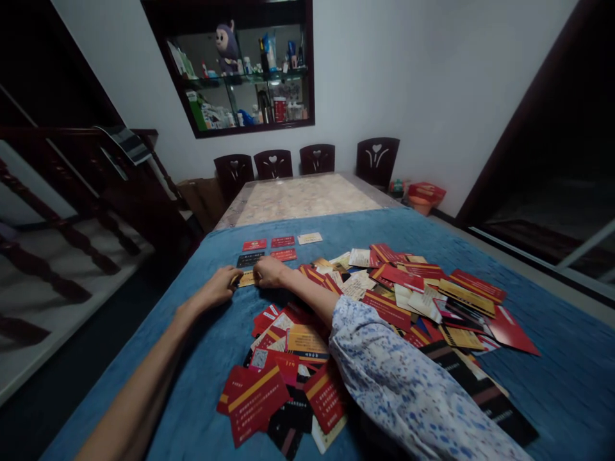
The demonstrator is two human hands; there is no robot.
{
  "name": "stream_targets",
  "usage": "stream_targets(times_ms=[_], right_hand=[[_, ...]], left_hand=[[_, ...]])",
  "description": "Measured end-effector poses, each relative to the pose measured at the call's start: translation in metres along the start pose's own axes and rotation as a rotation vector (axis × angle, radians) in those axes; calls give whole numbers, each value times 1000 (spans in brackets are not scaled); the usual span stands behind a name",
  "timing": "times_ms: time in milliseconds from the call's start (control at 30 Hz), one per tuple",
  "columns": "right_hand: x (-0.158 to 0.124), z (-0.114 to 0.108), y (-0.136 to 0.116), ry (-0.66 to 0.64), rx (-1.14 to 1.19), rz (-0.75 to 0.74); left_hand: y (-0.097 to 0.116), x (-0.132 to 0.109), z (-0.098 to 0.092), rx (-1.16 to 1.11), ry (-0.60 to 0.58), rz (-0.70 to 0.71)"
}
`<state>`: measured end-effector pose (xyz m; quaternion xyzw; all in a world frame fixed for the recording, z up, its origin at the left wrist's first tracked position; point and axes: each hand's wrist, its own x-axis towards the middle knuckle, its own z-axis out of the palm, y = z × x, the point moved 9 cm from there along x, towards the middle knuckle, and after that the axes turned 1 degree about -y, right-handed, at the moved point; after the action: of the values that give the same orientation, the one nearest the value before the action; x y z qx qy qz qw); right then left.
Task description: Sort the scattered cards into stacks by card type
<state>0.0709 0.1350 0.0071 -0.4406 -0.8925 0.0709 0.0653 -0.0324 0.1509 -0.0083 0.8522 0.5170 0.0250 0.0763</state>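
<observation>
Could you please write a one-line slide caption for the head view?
The left hand and right hand touch a yellow card on blue cloth, beside five laid-out cards and a heap.

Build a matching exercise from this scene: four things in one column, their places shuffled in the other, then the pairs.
1 tan card
2 purple plush toy
3 striped cloth
4 cream card

A draped over the stair railing
B end of the far row of laid-out cards
C between left hand and right hand
D upper shelf of the wall cabinet

Pairs: 1-C, 2-D, 3-A, 4-B
</observation>
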Motion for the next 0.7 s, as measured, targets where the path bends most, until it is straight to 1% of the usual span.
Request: stream_targets(times_ms=[233, 433, 567, 633, 700], right_hand=[[5, -4, -7, -72, -76, 28], [5, -4, -6, -58, -89, 28], [4, -2, -7, -69, -79, -10], [2, -5, -7, -62, -80, -23], [-1, -14, -4, -36, -83, -35]], left_hand=[[-2, 2, 2, 54, 19, -22], [-5, 2, 3, 53, 29, -35], [-2, 0, 0, 46, 33, -21], [0, -2, -2, 42, 37, -10], [4, -4, -7, 38, 50, 0]])
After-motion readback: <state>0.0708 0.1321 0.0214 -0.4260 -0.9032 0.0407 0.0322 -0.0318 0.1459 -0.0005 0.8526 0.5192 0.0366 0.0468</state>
